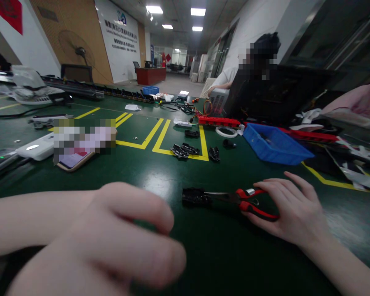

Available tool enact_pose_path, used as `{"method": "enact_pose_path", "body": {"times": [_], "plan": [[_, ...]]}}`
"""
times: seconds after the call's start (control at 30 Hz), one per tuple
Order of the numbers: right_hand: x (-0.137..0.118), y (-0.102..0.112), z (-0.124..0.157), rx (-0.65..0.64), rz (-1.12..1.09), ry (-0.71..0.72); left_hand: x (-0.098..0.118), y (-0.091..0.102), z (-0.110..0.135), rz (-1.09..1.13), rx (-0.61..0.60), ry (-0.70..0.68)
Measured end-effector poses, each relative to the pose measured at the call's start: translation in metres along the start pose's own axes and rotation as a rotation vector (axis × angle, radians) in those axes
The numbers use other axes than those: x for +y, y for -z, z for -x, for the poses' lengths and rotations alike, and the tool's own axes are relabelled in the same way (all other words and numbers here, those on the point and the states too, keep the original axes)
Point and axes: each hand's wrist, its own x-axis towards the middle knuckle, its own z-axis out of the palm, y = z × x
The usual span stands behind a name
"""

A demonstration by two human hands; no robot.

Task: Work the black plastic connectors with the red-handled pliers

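My right hand [291,209] lies on the green table with its fingers on the red handles of a pair of pliers [249,200]. The pliers' jaws point left and touch a small black plastic part [193,196]. My left hand [123,242] is close to the camera and blurred, fingers curled toward the right, with nothing visible in it. Several more black parts [185,150] lie farther back on the yellow floor-tape lines.
A blue bin [276,144] stands at the right, behind it a red strip [218,121] and a roll of white tape [226,131]. A phone [72,159] and a white device [37,149] lie at the left. A person sits across the table by a dark monitor [280,94].
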Motion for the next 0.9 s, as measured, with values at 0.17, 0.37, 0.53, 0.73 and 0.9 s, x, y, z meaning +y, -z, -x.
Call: {"method": "enact_pose_path", "body": {"times": [0.17, 0.37, 0.53, 0.73, 0.9], "plan": [[0.0, -0.002, 0.0, 0.009, -0.028, -0.024, -0.034, -0.034, -0.086, -0.176, -0.131, -0.163], [0.001, -0.004, -0.001, 0.014, 0.017, 0.011, -0.068, -0.066, -0.091, -0.154, -0.234, 0.14], [-0.003, -0.002, -0.003, -0.019, 0.0, 0.036, -0.071, -0.067, -0.088, -0.133, -0.253, 0.096], [-0.01, -0.001, -0.006, -0.054, -0.028, 0.043, -0.078, -0.07, -0.088, -0.117, -0.295, 0.038], [-0.008, -0.002, -0.004, -0.06, -0.053, 0.017, -0.082, -0.069, -0.088, -0.078, -0.292, 0.045]]}}
